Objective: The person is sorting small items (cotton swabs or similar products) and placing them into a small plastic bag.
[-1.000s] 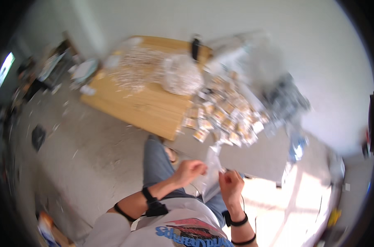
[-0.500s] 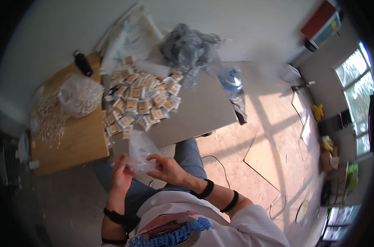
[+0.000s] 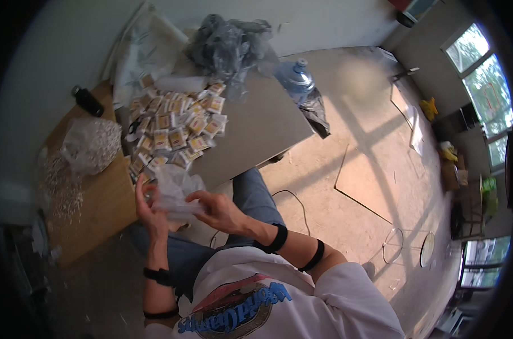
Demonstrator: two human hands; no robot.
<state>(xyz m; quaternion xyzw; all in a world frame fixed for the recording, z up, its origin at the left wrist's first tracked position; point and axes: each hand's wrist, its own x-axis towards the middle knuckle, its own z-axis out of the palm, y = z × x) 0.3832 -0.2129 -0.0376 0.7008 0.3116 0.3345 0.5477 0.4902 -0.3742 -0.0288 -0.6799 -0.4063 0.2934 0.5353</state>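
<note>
Both hands meet over the person's lap on a small clear plastic bag (image 3: 174, 189). The left hand (image 3: 149, 209) is raised with its fingers curled around the bag's left edge, and the right hand (image 3: 217, 209) pinches the bag's lower right side between thumb and fingers. What the bag contains cannot be made out.

Just beyond the bag, the grey board (image 3: 262, 130) carries a spread of small yellow-and-white packets (image 3: 174, 133), lying flat and overlapping. To the left, the wooden table (image 3: 95, 209) bears a clear bag of small white pieces (image 3: 89, 147), with more white bits (image 3: 58, 183) scattered loose beside it, and a dark bottle (image 3: 87, 100) at its far corner. Farther off, crumpled grey plastic wrap (image 3: 225, 42) is heaped at the board's back edge, and a large blue water jug (image 3: 296, 79) lies beside it.
</note>
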